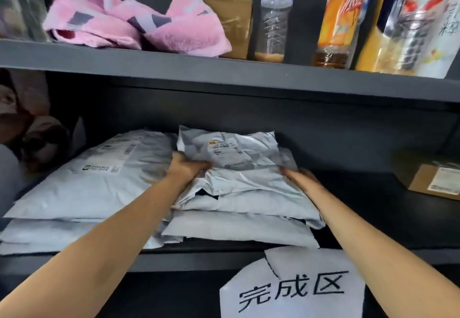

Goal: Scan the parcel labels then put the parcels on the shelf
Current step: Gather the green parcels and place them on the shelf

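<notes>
Right now both hands sit on a crumpled grey parcel (227, 152), label up, lying on top of a stack of parcels (239, 218) on the lower shelf (199, 260). At its left edge, the left hand (185, 168) pinches the parcel; the right hand (297, 175) rests at its right edge (whether gripping, I cannot tell). A second pile of flat mailers (82, 193) lies just beside it to the left, and a cardboard box (433, 180) stands well apart on the right. A paper sign (291, 290) hangs from the shelf's front.
</notes>
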The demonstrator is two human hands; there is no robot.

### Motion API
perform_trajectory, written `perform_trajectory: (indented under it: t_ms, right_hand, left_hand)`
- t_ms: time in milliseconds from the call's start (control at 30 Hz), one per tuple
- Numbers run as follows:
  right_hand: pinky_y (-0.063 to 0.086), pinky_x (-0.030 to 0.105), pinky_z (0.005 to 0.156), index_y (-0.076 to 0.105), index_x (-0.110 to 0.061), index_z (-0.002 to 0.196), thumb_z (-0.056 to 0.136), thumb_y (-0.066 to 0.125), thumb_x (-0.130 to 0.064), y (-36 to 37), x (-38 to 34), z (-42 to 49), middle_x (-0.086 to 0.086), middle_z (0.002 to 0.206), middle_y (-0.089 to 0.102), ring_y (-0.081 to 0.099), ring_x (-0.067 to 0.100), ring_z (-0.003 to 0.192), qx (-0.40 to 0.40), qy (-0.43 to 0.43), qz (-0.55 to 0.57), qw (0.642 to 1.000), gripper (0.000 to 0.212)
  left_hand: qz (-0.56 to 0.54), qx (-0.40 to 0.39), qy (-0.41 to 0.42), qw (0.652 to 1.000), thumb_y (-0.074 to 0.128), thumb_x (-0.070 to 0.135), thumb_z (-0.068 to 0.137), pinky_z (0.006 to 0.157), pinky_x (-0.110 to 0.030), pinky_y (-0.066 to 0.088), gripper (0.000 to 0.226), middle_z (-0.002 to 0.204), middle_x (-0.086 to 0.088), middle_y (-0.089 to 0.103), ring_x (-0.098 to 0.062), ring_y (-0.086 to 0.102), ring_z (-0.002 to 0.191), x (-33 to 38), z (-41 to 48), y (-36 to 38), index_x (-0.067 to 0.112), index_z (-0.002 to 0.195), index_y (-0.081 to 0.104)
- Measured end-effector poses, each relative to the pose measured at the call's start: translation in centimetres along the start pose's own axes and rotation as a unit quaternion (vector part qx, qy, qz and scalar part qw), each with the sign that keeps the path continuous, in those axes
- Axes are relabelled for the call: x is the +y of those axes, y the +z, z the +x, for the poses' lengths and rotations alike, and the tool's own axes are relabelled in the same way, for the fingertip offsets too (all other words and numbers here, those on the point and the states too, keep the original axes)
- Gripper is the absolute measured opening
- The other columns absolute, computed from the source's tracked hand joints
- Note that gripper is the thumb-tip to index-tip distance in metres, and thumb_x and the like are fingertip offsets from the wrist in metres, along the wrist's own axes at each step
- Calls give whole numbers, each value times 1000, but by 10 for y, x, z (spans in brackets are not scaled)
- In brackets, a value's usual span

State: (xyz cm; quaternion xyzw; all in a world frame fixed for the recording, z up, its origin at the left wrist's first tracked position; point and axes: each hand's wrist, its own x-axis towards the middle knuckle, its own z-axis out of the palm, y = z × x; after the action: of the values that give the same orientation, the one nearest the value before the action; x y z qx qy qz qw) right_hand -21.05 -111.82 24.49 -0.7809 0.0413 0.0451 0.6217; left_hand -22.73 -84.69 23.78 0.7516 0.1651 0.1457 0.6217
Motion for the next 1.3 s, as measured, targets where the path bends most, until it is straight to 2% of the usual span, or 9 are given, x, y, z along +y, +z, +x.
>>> perform_trajectory:
  t_ms: [100, 200, 300, 367, 633, 767, 867, 1067, 1300]
  right_hand:
    - [43, 30, 86, 54, -2, 127, 85, 68, -37, -1, -1, -6, 11, 127, 59, 58, 30, 111, 65, -65, -91, 992, 57]
    - [43, 31, 89, 58, -2, 122, 91, 61, -34, 0, -10, -33, 8, 120, 62, 57, 28, 113, 105, -131, -167, 972, 44]
    - [42, 27, 78, 64, -5, 115, 92, 60, -30, 3, -17, -69, 5, 106, 64, 60, 24, 101, 108, -213, -228, 944, 34]
    - [43, 26, 81, 66, -6, 112, 90, 63, -25, 5, -14, -95, 9, 110, 66, 61, 23, 102, 113, -258, -225, 933, 29]
    - [43, 29, 90, 63, -6, 116, 88, 63, -16, 62, 8, -188, 13, 118, 64, 59, 26, 110, 12, -293, -266, 918, 30]
    - [45, 31, 92, 61, -6, 121, 89, 60, -15, 124, 0, -234, 12, 121, 63, 59, 26, 110, -55, -301, -277, 911, 33]
    - [46, 31, 91, 61, -10, 119, 89, 58, -18, 182, -8, -273, 10, 119, 63, 60, 24, 108, -96, -315, -277, 903, 31]
    - [48, 30, 86, 63, -10, 115, 88, 59, -17, 344, -20, -394, 5, 101, 66, 61, 19, 96, -143, -366, -219, 893, 29]
    - [44, 33, 95, 48, -15, 135, 91, 55, -28, 548, -35, -530, 6, 131, 55, 54, 22, 117, -266, -380, -319, 827, 46]
  left_hand:
    - [90, 51, 43, 994, 84, 23, 66, 103, -41, 42, 89, 133, -21, 48, -36, 50, 122, 2, -12, 3, -1, 133, 31]
    - [143, 97, 112, 979, 77, 26, 75, 100, -37, 38, 76, 133, -22, 41, -35, 44, 123, 13, -33, -3, 0, 130, 33]
    - [219, 108, 196, 950, 61, 17, 86, 101, -37, 36, 54, 133, -23, 43, -39, 43, 124, 17, -63, -19, 2, 133, 41]
    - [251, 98, 224, 937, 59, 15, 85, 97, -37, 39, 47, 130, -22, 48, -39, 46, 121, 15, -87, -30, 5, 130, 48]
    - [360, 35, 206, 909, 57, 20, 88, 91, -36, 44, 40, 129, -13, 52, -31, 52, 114, -12, -190, -113, 10, 126, 51]
    - [378, 63, 173, 907, 57, 21, 87, 92, -38, 46, 39, 123, -12, 57, -31, 55, 112, -30, -227, -202, 10, 124, 53]
    - [366, 107, 159, 911, 55, 23, 83, 88, -38, 48, 35, 104, -12, 65, -32, 60, 99, -48, -258, -279, 9, 115, 57]
    - [379, 181, 109, 901, 58, 26, 80, 85, -41, 52, 30, 97, -2, 63, -28, 63, 93, -111, -333, -470, 18, 109, 60]
    - [406, 263, 30, 875, 57, 14, 85, 83, -38, 51, 23, 95, -7, 64, -30, 61, 94, -160, -421, -720, 16, 106, 62]
